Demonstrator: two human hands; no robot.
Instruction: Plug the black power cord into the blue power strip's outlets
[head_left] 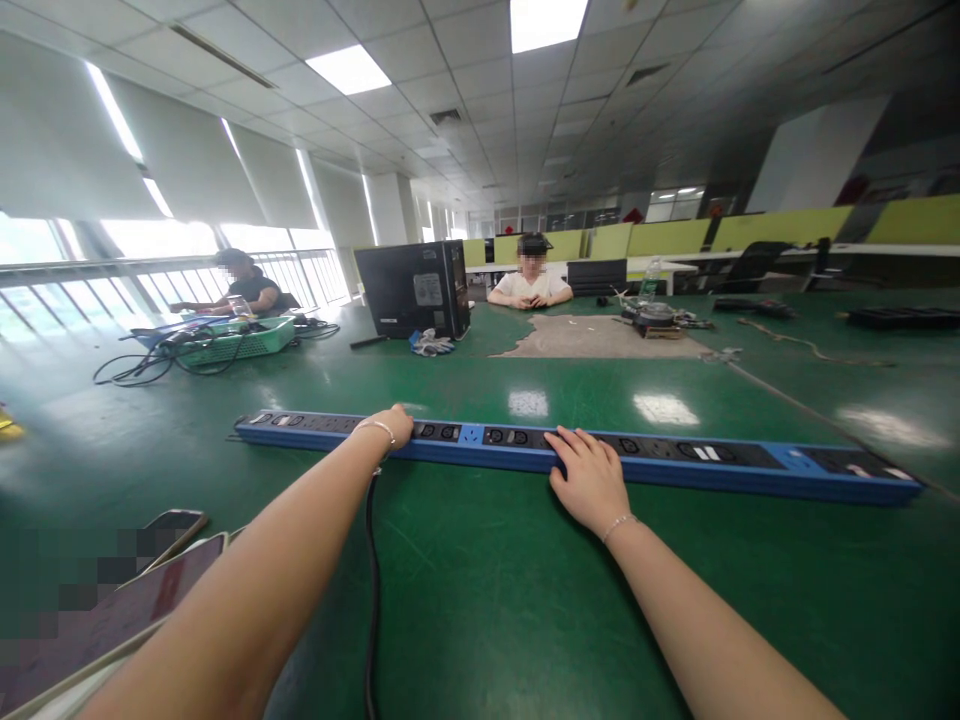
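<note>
- Straight ahead of us is twelve o'clock; our long blue power strip (510, 455) lies across the green table (480, 590), from between ten and eleven round to just past two.
- Our left hand (397, 428) reaches over the strip at eleven; its fingers are mostly hidden, so we cannot tell how tightly that grip closes.
- Our right hand (590, 480) rests on the strip at one, its grip loose and unclenched, fingers spread over the black socket face.
- We see a thin bracelet on each of our wrists.
- From near our left wrist a black cable (373, 600) runs toward six.
- At ten, beside our left forearm, we have a phone (180, 523) and a larger tablet-like device (150, 600).
- Beyond the strip, between eleven and twelve, we see a black computer case (405, 290), a crumpled glove (431, 343) just in front of it.
- Toward eleven stands a green basket (259, 343) with cables; toward one, a clear bottle (651, 280).
- A person in white (517, 290) sits facing us near twelve.
</note>
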